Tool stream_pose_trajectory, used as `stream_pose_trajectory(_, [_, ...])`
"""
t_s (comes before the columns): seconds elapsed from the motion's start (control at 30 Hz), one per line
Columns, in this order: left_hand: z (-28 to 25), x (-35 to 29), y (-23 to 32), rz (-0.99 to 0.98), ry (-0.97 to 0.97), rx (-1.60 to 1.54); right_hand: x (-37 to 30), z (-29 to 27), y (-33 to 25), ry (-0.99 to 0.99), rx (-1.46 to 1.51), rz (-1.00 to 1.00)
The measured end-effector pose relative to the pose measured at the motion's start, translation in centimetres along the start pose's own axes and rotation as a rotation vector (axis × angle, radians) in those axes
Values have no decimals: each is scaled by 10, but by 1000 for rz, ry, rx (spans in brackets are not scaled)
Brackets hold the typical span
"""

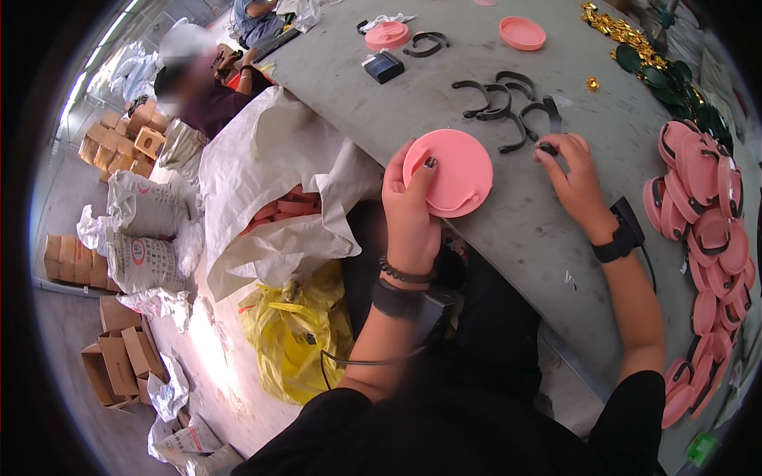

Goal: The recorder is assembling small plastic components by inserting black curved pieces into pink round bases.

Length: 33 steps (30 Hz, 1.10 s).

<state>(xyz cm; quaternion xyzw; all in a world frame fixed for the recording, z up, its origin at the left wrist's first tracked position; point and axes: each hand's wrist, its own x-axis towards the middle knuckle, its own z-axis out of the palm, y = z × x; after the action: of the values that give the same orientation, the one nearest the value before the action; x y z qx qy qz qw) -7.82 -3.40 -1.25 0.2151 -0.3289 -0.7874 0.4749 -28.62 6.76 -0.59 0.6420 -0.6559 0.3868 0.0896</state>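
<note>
My left hand [411,190] grips a round pink plastic lid [464,170] by its left edge, with the thumb laid over its face. Small raised lugs stand on the lid near its rim. Over the grey table, my right hand [578,178] has its fingers pinched at the lower end of a black curved handle [548,109]; the fingers partly hide the contact. Several similar loose black handles [498,101] lie beside it, just beyond the lid.
Pink lids with black handles [702,170] are heaped along the table's right side, near gold pieces [615,33]. Farther off lie another pink lid [522,33] and a dark box [384,67]. Left of the table stand a white sack [262,143] of pink pieces and a yellow bag [298,333]. A co-worker [202,95] sits beyond.
</note>
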Motion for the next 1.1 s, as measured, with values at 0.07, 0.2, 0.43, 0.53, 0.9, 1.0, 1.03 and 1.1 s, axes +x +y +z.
stream_pose_trajectory(0.07, [6, -4, 1, 83, 52, 109, -1, -8, -17, 4, 85, 9])
stream_pose_trajectory(0.2, [6, -4, 7, 19, 45, 51, -3, -16, -55, -105, -34, -385])
stream_pose_trajectory(0.43, [10, -9, 13, -203, -153, 94, -6, -11, -74, -115, -99, -519])
stream_pose_trajectory(0.53, [16, -14, 18, -275, -281, 199, -8, -12, -74, -113, -69, -523])
stream_pose_trajectory(0.9, [13, -17, 7, -389, -461, 324, -13, -10, -85, -284, 24, -582])
stream_pose_trajectory(1.0, [9, -14, 5, -374, -495, 366, -13, -5, -83, -304, 53, -585])
stream_pose_trajectory(1.03, [10, -13, 6, -377, -496, 385, -12, -4, -82, -301, 54, -588])
stream_pose_trajectory(1.1, [11, -11, 8, -367, -501, 408, -9, -4, -80, -281, 65, -588])
